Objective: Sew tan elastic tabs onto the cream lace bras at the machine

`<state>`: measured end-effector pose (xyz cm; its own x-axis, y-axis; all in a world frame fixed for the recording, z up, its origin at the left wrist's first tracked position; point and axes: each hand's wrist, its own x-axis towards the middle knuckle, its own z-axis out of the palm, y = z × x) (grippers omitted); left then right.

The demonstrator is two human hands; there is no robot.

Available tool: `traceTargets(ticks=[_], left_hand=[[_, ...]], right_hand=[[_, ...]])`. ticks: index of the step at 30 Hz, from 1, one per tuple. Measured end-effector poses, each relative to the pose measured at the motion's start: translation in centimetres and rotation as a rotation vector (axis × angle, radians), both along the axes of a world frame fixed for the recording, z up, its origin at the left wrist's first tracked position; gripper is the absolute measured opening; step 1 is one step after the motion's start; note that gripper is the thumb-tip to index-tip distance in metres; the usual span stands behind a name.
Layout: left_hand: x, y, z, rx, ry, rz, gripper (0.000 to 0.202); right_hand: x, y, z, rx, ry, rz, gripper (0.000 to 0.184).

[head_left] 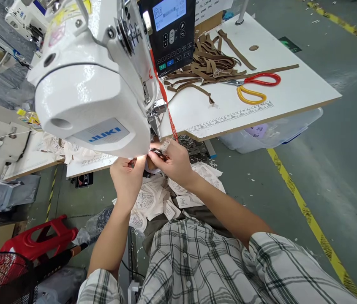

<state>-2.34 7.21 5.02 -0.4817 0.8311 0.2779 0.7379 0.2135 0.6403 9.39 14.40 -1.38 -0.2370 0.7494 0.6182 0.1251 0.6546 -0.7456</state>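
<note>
A: Right hand first: thumb and fingers closed on a small dark tool, just under the machine's nose, by the bench's near edge!

B: And the left?

A: Left hand is right beside it, fingers curled in tight. The tips run up against the white sewing machine, so I can't tell what they pinch.

B: I've got a pale, frayed tuft poking up over the right fingers.

A: Yes, and a red cord coming down just behind it, past the needle side!

B: Below the hands, white printed pieces are heaped on the lap, over the plaid shirt.

A: Out onto the bench now: a tangle of brown strips behind the control panel, spreading toward the right.

B: Scissors there too, one handle red, one yellow, between the strips and the near edge, pointing away from the right corner.

A: A printed ruler runs along that near edge, and beneath it sits a clear plastic bin.

B: Far lower left, on the floor: a red stool, with a black fan near it!
</note>
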Motion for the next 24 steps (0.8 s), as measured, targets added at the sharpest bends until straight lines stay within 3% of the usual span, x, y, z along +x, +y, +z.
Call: traceTargets(ticks=[7, 10, 12, 15, 18, 20, 22, 24], left_hand=[[-0.2, 0.1, -0.2, 0.017, 0.102, 0.020, 0.024], [-0.5, -0.6, -0.7, 0.082, 0.273, -0.002, 0.023], [-0.7, -1.4, -1.1, 0.162, 0.431, -0.086, 0.016], [-0.9, -2.3, -1.4, 0.266, 0.632, -0.402, 0.020], [-1.0, -2.1, -1.4, 0.275, 0.698, -0.783, 0.027], [-1.4, -1.4, -1.2, 0.258, 0.669, -0.908, 0.026], [-1.9, -0.6, -1.1, 0.293, 0.619, -0.905, 0.022], [-2.2, 0.0, -1.2, 0.362, 0.601, -0.815, 0.020]], right_hand=[[-0.1, 0.7, -1.0, 0.063, -0.091, -0.001, 0.023], [-0.2, 0.7, -0.9, 0.083, -0.119, -0.003, 0.025], [0.4, 0.4, -0.5, 0.044, -0.120, 0.037, 0.025], [3.1, -0.8, 0.1, -0.217, -0.140, 0.268, 0.023], [8.0, -1.9, 0.0, -0.709, -0.162, 0.742, 0.028], [11.4, -1.8, -0.7, -1.050, -0.019, 0.925, 0.035], [13.9, -1.0, -1.6, -1.246, 0.180, 0.855, 0.044], [14.7, -0.1, -2.5, -1.259, 0.327, 0.649, 0.048]])
